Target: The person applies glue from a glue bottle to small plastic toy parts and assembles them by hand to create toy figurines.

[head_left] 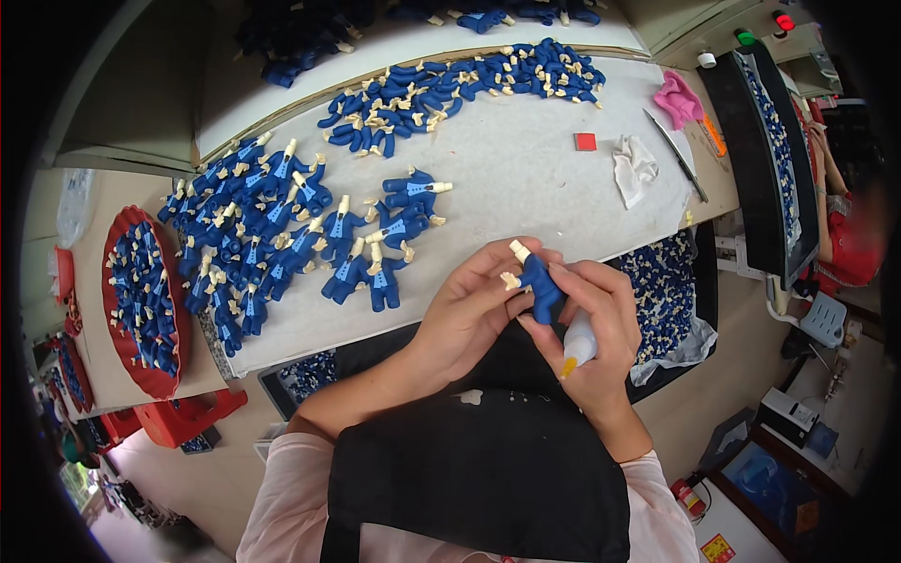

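A blue figurine body with cream hands and a cream neck peg is held upright in front of my chest. My left hand pinches it from the left, fingers curled behind it. From the other side, my right hand grips the same body with thumb and fingers. Tucked in that right palm is a small whitish squeeze bottle with a yellow tip pointing down toward me. Headless figurine bodies in blue suits lie nearest my left hand on the white-covered table.
Loose blue arms are heaped along the table's back. A red basin of blue parts sits left. A red square, white cloth, pink cloth and thin dark tool lie right. A parts-filled bin stands below the edge.
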Demonstrator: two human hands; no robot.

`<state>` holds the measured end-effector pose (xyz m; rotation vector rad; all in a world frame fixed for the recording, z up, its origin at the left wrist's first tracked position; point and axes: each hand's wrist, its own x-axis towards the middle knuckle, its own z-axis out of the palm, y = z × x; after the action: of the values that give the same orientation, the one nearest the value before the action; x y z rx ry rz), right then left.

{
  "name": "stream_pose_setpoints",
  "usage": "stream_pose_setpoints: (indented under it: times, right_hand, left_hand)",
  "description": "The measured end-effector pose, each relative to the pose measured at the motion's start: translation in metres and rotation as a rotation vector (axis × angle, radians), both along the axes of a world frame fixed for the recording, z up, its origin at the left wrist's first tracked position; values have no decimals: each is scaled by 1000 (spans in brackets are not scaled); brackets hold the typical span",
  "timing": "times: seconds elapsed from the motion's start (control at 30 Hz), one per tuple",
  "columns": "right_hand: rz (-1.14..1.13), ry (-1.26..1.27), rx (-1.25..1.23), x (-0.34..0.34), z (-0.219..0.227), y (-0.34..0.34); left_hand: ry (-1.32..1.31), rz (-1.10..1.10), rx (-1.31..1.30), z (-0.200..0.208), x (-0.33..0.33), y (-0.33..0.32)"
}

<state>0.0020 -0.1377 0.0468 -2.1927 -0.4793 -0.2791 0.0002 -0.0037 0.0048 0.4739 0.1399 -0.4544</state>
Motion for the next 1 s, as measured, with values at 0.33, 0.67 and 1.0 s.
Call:
stream_pose_setpoints:
  times: [0.33, 0.67, 1.0]
  right_hand:
    - [85, -13, -60, -4, 11, -6]
    - [82, 83, 120, -2, 1, -8]
    - [-24, 207, 481, 6, -18, -6]
  left_hand:
    - [6, -159, -278, -7, 6, 5]
    - [-20, -71, -119, 6, 5, 5]
    - [-371, 241, 577, 10, -2, 7]
